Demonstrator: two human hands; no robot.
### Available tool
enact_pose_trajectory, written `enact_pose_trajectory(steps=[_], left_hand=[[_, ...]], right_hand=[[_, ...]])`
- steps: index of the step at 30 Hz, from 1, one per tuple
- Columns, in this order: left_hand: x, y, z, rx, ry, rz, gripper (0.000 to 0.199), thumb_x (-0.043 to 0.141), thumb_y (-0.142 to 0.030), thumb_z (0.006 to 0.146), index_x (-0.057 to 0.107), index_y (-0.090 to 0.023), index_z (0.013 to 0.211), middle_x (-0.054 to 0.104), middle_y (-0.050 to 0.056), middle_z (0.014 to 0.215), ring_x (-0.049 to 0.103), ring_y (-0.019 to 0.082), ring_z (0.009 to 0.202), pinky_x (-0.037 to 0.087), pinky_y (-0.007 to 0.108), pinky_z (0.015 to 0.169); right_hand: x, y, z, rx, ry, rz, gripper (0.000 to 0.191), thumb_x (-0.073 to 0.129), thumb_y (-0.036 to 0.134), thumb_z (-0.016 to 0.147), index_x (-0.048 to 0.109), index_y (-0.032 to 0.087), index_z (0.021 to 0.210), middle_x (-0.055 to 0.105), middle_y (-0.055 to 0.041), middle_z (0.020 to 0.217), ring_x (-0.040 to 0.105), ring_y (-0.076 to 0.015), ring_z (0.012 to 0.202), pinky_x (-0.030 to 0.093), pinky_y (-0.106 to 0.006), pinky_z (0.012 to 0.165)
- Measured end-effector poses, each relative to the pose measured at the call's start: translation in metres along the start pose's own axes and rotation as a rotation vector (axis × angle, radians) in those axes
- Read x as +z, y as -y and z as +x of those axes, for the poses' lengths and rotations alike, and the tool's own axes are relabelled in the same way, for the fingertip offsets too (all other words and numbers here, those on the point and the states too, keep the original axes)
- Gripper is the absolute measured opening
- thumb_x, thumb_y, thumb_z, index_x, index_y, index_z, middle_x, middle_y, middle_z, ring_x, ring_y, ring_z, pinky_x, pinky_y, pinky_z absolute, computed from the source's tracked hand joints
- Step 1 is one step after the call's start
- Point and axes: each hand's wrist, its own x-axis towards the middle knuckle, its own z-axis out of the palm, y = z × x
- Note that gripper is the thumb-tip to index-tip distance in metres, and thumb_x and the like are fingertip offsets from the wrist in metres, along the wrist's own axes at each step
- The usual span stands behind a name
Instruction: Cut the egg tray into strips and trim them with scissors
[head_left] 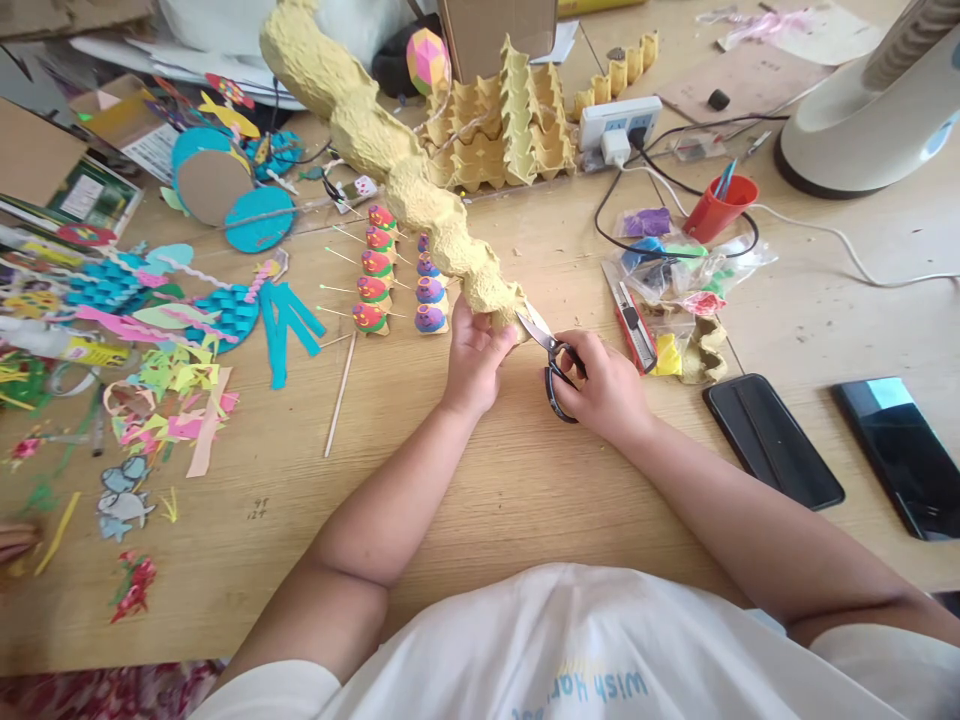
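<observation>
My left hand (476, 365) grips the near end of a long strip of yellow egg carton (405, 180), which slants up and away to the upper left. In my right hand (606, 385) is a pair of scissors (551, 347) with dark handles, my fingers in the loops. The blade tips touch the carton's near end, right beside my left thumb. Beyond my left hand stand two painted egg-carton strips: a red and green one (373, 290) with stick feelers, and a purple and blue one (430, 292).
Right of my hands lie a red utility knife (634, 320), a carton scrap (703, 350) and two phones, one a black phone (774, 440). Farther back are a power strip (619, 122), a red cup (721, 208) and egg trays (517, 120). Paper scraps (176, 390) cover the left; another person's hand (16, 540) shows there.
</observation>
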Motion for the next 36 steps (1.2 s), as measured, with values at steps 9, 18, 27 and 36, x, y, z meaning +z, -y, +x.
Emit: enact_pose_trajectory(steps=[9, 18, 27, 36], left_hand=[[0.003, -0.001, -0.002, -0.014, 0.017, 0.001, 0.076, 0.085, -0.057, 0.082, 0.048, -0.047, 0.149, 0.065, 0.002, 0.149, 0.064, 0.023, 0.132, 0.058, 0.033, 0.099], [0.003, -0.003, -0.002, -0.020, 0.002, -0.021, 0.076, 0.086, -0.052, 0.082, 0.051, -0.048, 0.149, 0.067, 0.001, 0.143, 0.067, 0.020, 0.125, 0.059, 0.027, 0.088], [-0.003, 0.008, -0.001, 0.034, 0.023, 0.023, 0.076, 0.087, -0.054, 0.081, 0.052, -0.044, 0.148, 0.070, 0.002, 0.138, 0.067, 0.020, 0.126, 0.055, 0.037, 0.109], [-0.003, 0.011, -0.002, 0.102, 0.020, 0.054, 0.074, 0.084, -0.051, 0.084, 0.048, -0.047, 0.150, 0.067, 0.001, 0.144, 0.064, 0.021, 0.133, 0.053, 0.038, 0.111]], right_hand=[[-0.001, 0.000, -0.002, -0.034, 0.011, -0.129, 0.030, 0.070, 0.038, 0.096, 0.064, 0.021, 0.120, 0.070, -0.0030, 0.080, 0.066, -0.0235, 0.076, 0.043, -0.032, 0.068], [-0.005, 0.002, 0.001, 0.035, 0.077, -0.066, 0.035, 0.061, 0.055, 0.102, 0.066, 0.023, 0.117, 0.070, -0.0044, 0.077, 0.063, -0.0228, 0.072, 0.041, -0.032, 0.067], [0.005, -0.007, 0.002, 0.225, 0.042, 0.358, 0.038, 0.071, 0.054, 0.093, 0.057, 0.025, 0.114, 0.060, 0.0036, 0.074, 0.055, -0.0161, 0.066, 0.041, -0.029, 0.064], [0.004, -0.002, 0.001, 0.233, 0.037, 0.240, 0.040, 0.073, 0.044, 0.089, 0.060, 0.023, 0.121, 0.068, -0.0010, 0.087, 0.058, -0.0169, 0.070, 0.041, -0.031, 0.066]])
